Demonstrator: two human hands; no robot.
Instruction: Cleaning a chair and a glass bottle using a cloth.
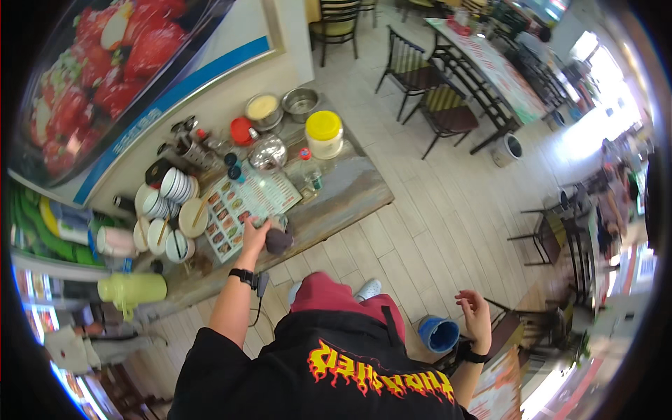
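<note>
My left hand (255,236) reaches over the front edge of the wooden counter (343,203), beside a printed picture menu sheet (234,210). Its fingers close at a dark grey, rounded thing (278,241), whose kind I cannot make out. A small, shiny, clear-looking item (278,222) lies right by the fingertips. Out to the right, my right hand (476,315) hangs in the air with its fingers loosely apart and nothing in them. A blue bin (439,334) stands on the floor below it. Each wrist wears a black band.
Stacked bowls (177,185), a yellow-lidded tub (324,133), a steel pot (301,103) and a red-capped bottle (306,155) crowd the counter. A green thermos jug (133,287) stands at its left end. Chairs (444,112) and a long table (490,63) occupy the tiled floor beyond.
</note>
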